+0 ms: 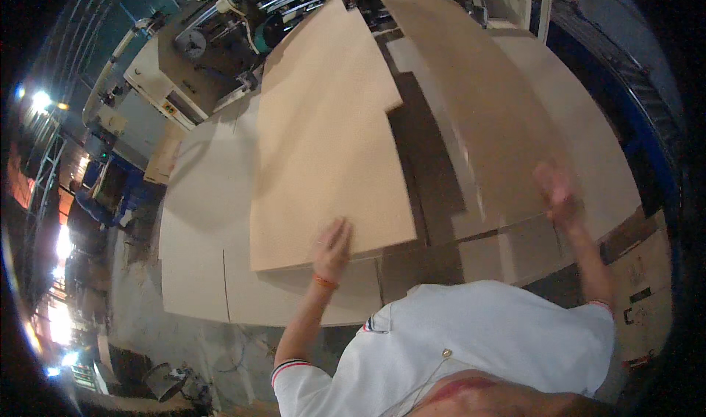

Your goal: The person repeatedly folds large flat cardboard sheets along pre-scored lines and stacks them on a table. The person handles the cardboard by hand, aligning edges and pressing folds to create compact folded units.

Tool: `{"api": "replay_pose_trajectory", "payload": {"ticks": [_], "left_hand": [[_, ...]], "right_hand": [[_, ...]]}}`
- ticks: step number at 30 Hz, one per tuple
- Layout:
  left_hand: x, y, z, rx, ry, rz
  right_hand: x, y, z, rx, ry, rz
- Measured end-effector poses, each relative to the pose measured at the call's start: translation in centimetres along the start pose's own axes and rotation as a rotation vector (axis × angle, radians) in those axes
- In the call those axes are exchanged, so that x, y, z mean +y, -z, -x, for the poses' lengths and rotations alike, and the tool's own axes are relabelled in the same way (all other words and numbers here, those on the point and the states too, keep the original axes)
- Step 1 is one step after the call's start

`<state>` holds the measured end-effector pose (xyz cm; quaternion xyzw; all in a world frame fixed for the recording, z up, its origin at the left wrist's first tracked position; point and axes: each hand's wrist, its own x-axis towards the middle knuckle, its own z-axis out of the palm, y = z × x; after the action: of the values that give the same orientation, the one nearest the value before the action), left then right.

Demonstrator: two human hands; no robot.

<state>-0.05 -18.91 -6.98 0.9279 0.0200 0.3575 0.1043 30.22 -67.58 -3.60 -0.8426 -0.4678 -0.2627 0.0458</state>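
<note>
Left hand (332,251): fingers outstretched, side by side, resting on the tan sheet (331,145), which stretches ahead of them. Right hand (557,193): blurred; I cannot tell its grip; brown sheet (485,101) leftward of its fingers. Handling: light, even pressure should prevent creasing.

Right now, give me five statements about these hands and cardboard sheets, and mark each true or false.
1. The person's bare left hand rests at the near edge of the pale tan, flat cardboard sheet. True.
2. The thin orange wristband is on the right arm. False: it is on the left wrist.
3. The person's bare right hand is at the near right part of the darker brown, long cardboard sheet. True.
4. The pale sheet lies right of the darker one. False: it lies to its left.
5. The right hand looks blurred. True.
</note>
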Motion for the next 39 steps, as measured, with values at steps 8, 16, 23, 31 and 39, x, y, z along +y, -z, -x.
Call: {"api": "replay_pose_trajectory", "payload": {"ticks": [8,16,23,31,39], "left_hand": [[0.2,-8.3,5.5,-0.372,-0.014,-0.044],[1.6,-7.1,6.0,-0.388,0.094,0.004],[1.5,-5.7,4.7,-0.416,0.101,0.03],[0.6,-7.3,6.6,-0.408,0.142,0.063],[1.6,-5.2,9.8,-0.43,0.158,0.033]], "right_hand": [[-8.1,-10.6,3.3,-0.417,-0.067,-0.078],[-8.7,-10.6,4.8,-0.257,-0.03,-0.106],[-9.0,-10.4,4.4,-0.185,-0.083,-0.183],[-9.9,-9.7,3.1,-0.369,-0.128,-0.31],[-12.6,-7.2,5.3,-0.485,-0.108,-0.243]]}}
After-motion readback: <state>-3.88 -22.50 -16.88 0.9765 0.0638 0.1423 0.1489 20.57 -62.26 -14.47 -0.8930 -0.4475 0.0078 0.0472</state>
